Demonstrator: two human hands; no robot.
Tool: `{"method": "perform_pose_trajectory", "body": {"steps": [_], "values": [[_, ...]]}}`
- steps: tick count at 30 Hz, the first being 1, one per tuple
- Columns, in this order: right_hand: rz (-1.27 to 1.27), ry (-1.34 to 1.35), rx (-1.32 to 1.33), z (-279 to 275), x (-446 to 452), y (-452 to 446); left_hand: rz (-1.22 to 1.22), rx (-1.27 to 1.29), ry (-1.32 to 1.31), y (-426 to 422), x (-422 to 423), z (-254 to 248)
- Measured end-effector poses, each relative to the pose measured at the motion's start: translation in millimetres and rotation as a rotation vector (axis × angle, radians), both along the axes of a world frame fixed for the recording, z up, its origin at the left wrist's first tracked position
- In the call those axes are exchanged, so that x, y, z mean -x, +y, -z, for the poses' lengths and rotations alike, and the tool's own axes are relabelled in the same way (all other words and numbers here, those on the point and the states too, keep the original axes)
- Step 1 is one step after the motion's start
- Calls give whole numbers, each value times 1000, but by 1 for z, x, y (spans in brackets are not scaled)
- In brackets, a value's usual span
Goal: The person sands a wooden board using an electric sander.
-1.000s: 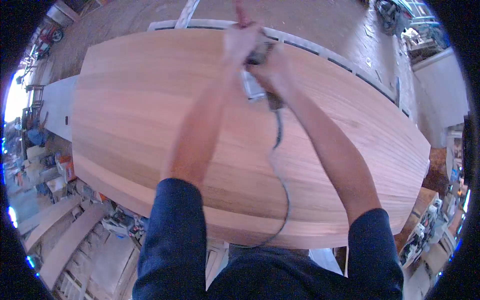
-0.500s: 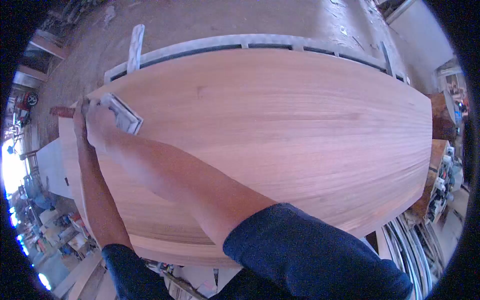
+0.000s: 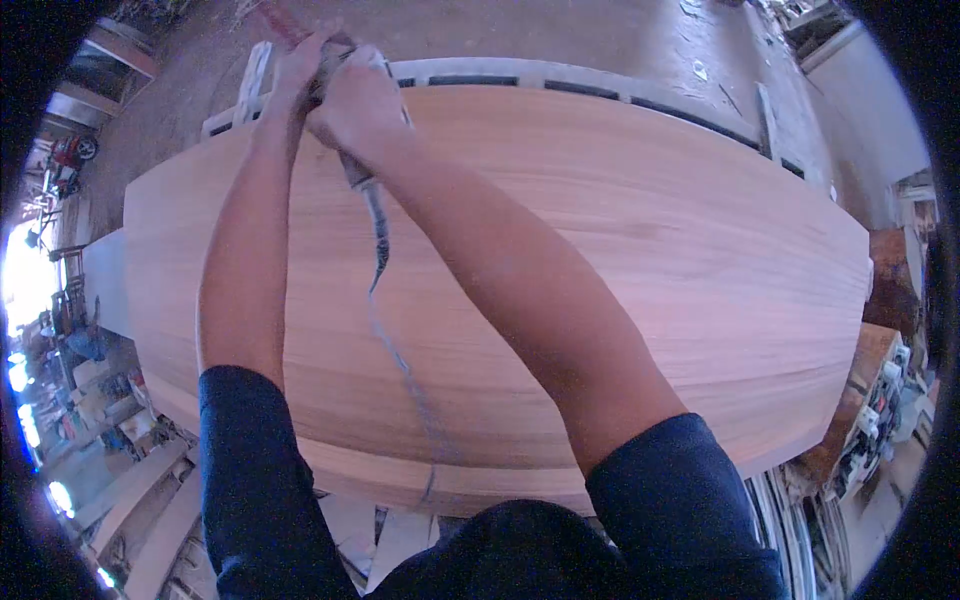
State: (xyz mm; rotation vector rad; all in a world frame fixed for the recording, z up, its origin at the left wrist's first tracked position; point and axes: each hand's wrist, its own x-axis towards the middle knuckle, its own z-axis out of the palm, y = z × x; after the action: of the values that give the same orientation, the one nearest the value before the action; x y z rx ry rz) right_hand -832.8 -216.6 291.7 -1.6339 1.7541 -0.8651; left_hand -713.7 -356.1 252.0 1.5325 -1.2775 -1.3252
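Note:
A corded power sander (image 3: 354,168) is mostly covered by my hands near the far left edge of a broad wooden panel (image 3: 600,260). My right hand (image 3: 362,105) is wrapped round its body. Against its left side, my left hand (image 3: 306,68) is closed on the tool too, fingers partly blurred. A reddish part (image 3: 280,22) sticks out beyond my hands. From the sander's near end the cord (image 3: 380,235) trails over the panel towards me, thin and smeared lower down. The sander's pad is hidden.
Behind the panel runs a pale slatted frame (image 3: 570,78) with an upright at each end. Wooden blocks (image 3: 895,270) and a box of tools or hardware (image 3: 870,410) stand at the right. Boards (image 3: 150,510) lie at the lower left.
Both hands and the sander have moved right and away from me, from the panel's left end to its far edge. The sander has turned, and its cord now shows across the wood.

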Motion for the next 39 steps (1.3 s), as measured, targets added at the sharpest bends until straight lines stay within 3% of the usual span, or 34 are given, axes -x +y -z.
{"method": "perform_pose_trajectory", "body": {"steps": [3, 7, 9, 13, 15, 16, 18, 20, 24, 26, 31, 32, 34, 36, 39], "values": [[62, -15, -71, -10, 77, 29, 142, -123, 223, 15, 84, 4], [145, 21, -55, -11, 178, 66, 161, -99, 335, 70, 211, -9], [194, -4, -97, -13, 232, 87, 150, -30, 10, 116, 280, -39], [293, 0, -106, -9, 332, 122, 410, -15, -78, 88, 369, 9], [339, -15, -126, -2, 381, 137, 502, 258, -224, 108, 426, 12], [346, -23, -122, -5, 403, 147, 509, 262, -231, 122, 456, 9], [400, -8, -168, -10, 450, 169, 344, -85, 162, 153, 522, 3], [471, 33, -148, -6, 491, 187, 353, -32, 365, 187, 582, -4], [539, 249, -57, 16, 573, 224, 470, -66, 155, 233, 668, -19], [493, 251, -145, -1, 608, 257, 520, -41, 106, 256, 710, -13], [616, 198, -77, 16, 689, 345, 640, 19, 17, 335, 831, 13], [668, 133, -61, 23, 699, 364, 665, 27, 10, 351, 845, 23], [741, 0, 23, 9, 691, 416, 732, 4, -36, 429, 810, -35], [825, 38, -70, 11, 678, 445, 807, -56, 118, 454, 810, -10], [833, -64, -166, 5, 628, 481, 865, -74, 7, 486, 751, -31]]}}
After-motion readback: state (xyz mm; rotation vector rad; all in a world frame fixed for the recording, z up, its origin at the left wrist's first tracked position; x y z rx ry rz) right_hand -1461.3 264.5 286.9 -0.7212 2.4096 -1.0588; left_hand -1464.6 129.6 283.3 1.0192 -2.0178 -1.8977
